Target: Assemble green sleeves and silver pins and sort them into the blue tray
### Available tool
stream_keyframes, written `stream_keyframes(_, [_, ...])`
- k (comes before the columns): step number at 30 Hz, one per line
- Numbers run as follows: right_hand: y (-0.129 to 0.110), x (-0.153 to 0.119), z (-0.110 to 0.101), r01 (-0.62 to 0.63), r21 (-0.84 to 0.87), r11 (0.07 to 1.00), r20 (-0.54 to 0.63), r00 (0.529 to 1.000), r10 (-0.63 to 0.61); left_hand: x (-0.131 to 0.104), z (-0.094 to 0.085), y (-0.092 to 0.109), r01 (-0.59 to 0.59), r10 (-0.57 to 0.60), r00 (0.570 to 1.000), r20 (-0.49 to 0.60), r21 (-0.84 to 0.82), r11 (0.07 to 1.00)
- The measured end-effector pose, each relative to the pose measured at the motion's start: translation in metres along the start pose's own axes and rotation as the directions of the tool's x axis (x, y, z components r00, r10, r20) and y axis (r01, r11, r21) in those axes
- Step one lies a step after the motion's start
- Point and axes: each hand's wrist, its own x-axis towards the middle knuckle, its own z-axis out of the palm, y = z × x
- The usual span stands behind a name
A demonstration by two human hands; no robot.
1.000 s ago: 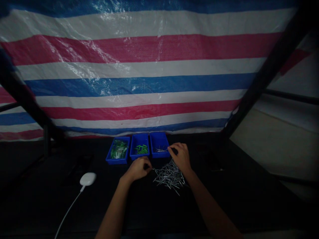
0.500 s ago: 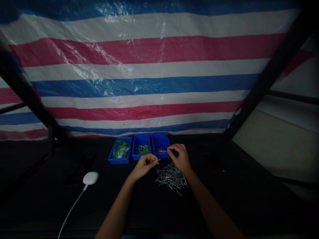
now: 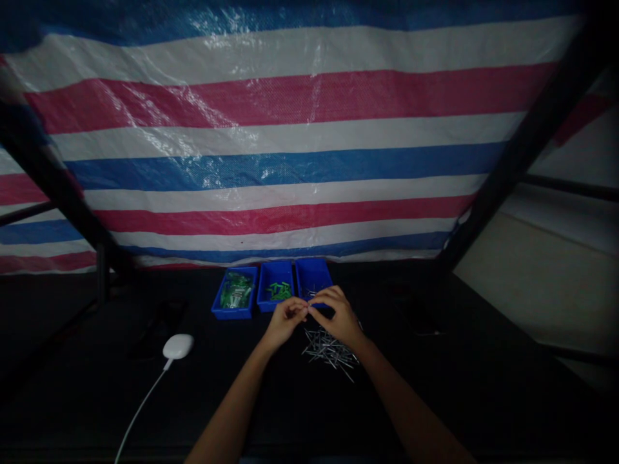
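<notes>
My left hand [image 3: 285,321] is closed in a pinch, its fingertips meeting those of my right hand [image 3: 338,317]. What they hold is too small and dark to name. Right of my left hand and partly under my right hand lies a pile of thin silvery metal pins, like nails or screws [image 3: 329,348]. Just beyond the hands stands a blue bin [image 3: 313,269] with a few of these thin metal pieces. Beside it, the middle blue bin [image 3: 275,270] holds green plastic plugs [image 3: 279,291]. In the left blue bin [image 3: 232,314] are clear bags [image 3: 236,290] with green and silvery parts.
A white rounded device [image 3: 178,346] with a cable [image 3: 140,406] lies at the left of the black table [image 3: 290,412]. A dark flat object [image 3: 423,319] lies at the right. Behind hangs a striped plastic sheet [image 3: 290,148] between black frame posts [image 3: 512,148].
My right hand has moved left, from the edge of the right bin to my left hand's fingertips. The small light tip that stuck out of my left fingers is now hidden.
</notes>
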Motion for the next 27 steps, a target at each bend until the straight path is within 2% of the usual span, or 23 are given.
stream_keyframes(10, [0.004,-0.001,0.002,0.043,0.006,0.999,-0.031,0.999,-0.042,0.0,-0.002,0.001,-0.019,0.019,1.0,-0.012,0.0,1.0])
stream_keyframes(16, [0.006,0.0,0.001,0.041,-0.022,0.999,-0.043,0.998,-0.042,-0.001,-0.002,0.008,0.005,-0.004,0.997,-0.071,0.01,1.0])
stream_keyframes(21, [0.006,0.0,0.002,0.056,-0.027,0.998,0.005,0.998,-0.056,-0.002,-0.001,0.013,0.005,-0.003,0.993,-0.119,0.014,1.0])
stream_keyframes(27, [0.006,-0.001,0.005,0.067,-0.025,0.997,0.042,0.997,-0.066,-0.003,0.0,0.014,0.021,-0.019,0.992,-0.121,0.012,1.0])
